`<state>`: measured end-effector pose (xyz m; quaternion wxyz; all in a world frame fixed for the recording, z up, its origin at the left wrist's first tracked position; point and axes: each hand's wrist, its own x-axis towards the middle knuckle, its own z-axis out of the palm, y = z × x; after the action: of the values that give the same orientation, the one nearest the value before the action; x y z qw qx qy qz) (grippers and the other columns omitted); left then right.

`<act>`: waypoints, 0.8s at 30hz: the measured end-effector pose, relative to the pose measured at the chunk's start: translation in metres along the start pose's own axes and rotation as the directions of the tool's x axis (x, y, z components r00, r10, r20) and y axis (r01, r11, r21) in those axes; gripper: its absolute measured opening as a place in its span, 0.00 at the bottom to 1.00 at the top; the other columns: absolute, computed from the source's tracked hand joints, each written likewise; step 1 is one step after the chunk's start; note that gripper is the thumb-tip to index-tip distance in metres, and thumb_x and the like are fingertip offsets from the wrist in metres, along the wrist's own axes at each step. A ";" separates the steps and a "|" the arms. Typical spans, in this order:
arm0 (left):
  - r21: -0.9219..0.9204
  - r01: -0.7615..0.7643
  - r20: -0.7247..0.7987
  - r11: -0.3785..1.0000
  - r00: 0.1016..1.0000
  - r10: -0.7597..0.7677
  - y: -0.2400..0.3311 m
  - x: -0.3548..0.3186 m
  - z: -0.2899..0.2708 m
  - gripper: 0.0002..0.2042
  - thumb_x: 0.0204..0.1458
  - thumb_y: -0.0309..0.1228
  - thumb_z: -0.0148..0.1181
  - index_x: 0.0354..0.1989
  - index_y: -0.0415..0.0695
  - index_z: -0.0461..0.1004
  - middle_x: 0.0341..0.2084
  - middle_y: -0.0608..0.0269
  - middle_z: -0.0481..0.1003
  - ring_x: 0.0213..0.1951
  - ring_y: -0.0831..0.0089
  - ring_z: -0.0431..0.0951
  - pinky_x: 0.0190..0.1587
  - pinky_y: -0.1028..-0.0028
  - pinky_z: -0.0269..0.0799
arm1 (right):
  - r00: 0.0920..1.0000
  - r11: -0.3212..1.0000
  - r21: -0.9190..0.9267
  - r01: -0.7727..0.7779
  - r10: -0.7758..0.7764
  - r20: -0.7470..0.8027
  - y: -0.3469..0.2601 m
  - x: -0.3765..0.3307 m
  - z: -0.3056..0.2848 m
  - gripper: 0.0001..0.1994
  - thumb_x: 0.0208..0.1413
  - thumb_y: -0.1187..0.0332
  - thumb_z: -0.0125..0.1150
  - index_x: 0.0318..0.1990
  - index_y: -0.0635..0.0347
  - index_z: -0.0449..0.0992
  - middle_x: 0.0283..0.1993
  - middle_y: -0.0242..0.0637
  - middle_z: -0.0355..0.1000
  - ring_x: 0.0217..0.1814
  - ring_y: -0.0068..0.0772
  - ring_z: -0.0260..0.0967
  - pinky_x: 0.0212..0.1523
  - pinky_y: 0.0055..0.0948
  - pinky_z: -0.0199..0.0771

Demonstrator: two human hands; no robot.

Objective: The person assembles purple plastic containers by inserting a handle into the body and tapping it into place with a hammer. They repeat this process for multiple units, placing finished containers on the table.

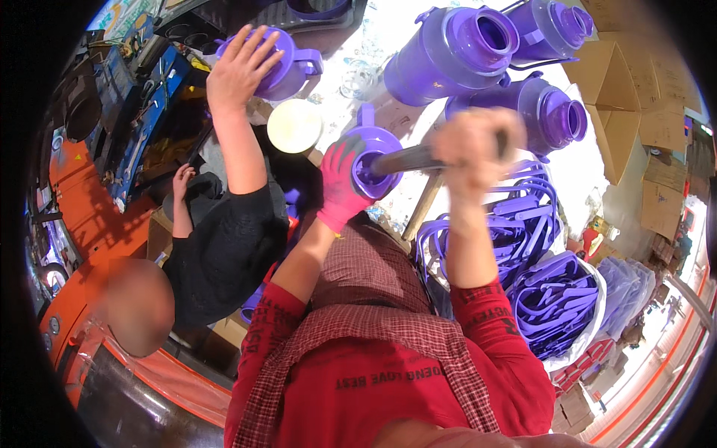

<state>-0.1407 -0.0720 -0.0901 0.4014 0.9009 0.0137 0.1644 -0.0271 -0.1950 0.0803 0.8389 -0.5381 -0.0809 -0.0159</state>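
The step in hand appears to be work inside the mouth of a purple plastic round-necked vessel with a side handle [384,137], at the centre of the frame. A dark, thick, straight rod-like tool [411,159] slants into that mouth from the right, its near end hidden inside.

The left hand, in a pink-and-grey work glove [340,178], curls round the vessel's left side, fingers bent against the plastic near the rim. That is a sensible brace: a firm hold should keep the vessel from turning, and those fingertips are best kept outside the mouth, clear of the tool's path. The bare right hand [474,149], right of centre, looks closed round the tool's outer end; blur hides how tightly the fingers wrap it.

To do this well, keep the tool lined up with the neck, so force goes inward rather than sideways into the rim, which could scuff or crack. Short, measured efforts would suit better than hard swings, since 3 large purple plastic bottle-shaped bodies [441,63] crowd the upper right. A bare hand of a co-worker [237,75] rests on another purple vessel at upper left, so keep elbows tucked.
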 end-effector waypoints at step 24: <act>-0.064 -0.057 0.118 0.996 0.991 0.064 0.003 -0.015 -0.033 0.45 0.31 0.39 0.80 0.62 0.42 0.66 0.62 0.49 0.66 0.64 0.46 0.63 0.66 0.50 0.57 | 0.979 0.619 -0.773 -0.138 0.201 -0.014 0.091 0.006 -0.091 0.17 0.52 0.60 0.73 0.32 0.64 0.73 0.26 0.39 0.72 0.28 0.31 0.70 0.33 0.29 0.71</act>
<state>-0.1651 -0.0525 -0.0711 0.4233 0.8967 -0.0426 0.1225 0.0002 -0.2390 -0.0379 0.5234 -0.8494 -0.0460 0.0502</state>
